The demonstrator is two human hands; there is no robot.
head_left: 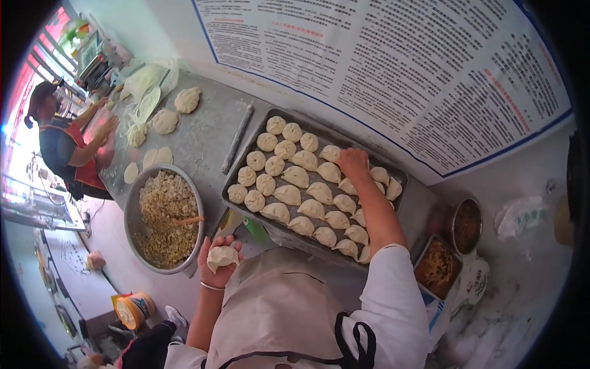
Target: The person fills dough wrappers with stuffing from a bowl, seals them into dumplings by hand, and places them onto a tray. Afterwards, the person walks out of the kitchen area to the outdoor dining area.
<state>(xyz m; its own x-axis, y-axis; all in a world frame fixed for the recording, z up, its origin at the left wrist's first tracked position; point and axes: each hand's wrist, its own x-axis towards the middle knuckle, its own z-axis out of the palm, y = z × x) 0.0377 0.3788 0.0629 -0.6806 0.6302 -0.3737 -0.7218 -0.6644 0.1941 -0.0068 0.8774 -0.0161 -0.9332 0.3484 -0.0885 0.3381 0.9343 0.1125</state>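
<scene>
My left hand (220,261) holds a pale dumpling (222,257) in its palm, fingers curled up around it, beside the filling bowl. At the far side of the dark metal tray (402,190) my right hand (354,162) reaches down among the dumplings, its fingers bunched together; what they hold, if anything, is hidden. Round pleated buns (267,142) stand in the tray's left part, and crescent dumplings (287,195) lie in rows across the middle and right. The large metal bowl (131,222) contains crumbly yellowish filling (161,237) and a wooden-handled utensil (187,220).
Dough pieces (165,122) and flat wrappers (131,173) lie on the floured table (206,101), near a rolling pin (238,138). A co-worker (70,144) stands at the far left. Two filling containers (437,265) (467,226) stand at the right, below a wall poster (393,74).
</scene>
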